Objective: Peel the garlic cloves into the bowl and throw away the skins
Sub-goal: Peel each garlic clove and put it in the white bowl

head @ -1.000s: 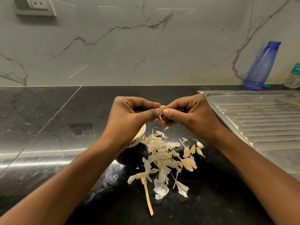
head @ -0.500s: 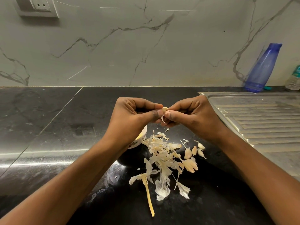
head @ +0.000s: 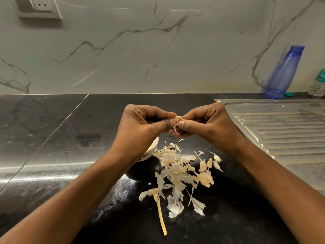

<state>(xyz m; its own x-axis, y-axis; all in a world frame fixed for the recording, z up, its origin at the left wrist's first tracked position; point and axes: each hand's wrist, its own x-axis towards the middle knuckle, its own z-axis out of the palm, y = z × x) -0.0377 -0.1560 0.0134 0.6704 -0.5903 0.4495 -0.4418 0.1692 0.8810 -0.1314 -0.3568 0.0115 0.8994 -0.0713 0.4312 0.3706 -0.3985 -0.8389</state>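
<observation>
A small pale garlic clove is pinched between the fingertips of my left hand and my right hand, held above the black counter. A strip of skin hangs down from the clove between the two thumbs. Under my left wrist sits a small white bowl, mostly hidden, with something yellowish inside. A heap of papery garlic skins lies on the counter below my hands, with a long dry stem at its near end. Several unpeeled cloves lie at the heap's right side.
A ribbed steel drainboard fills the right side of the black counter. A blue bottle and a clear bottle stand at the back right against the marble wall. A wall socket is at top left.
The clove has turned a little between my fingertips and a strip of skin now hangs lower from it. Both hands stay in the same place.
</observation>
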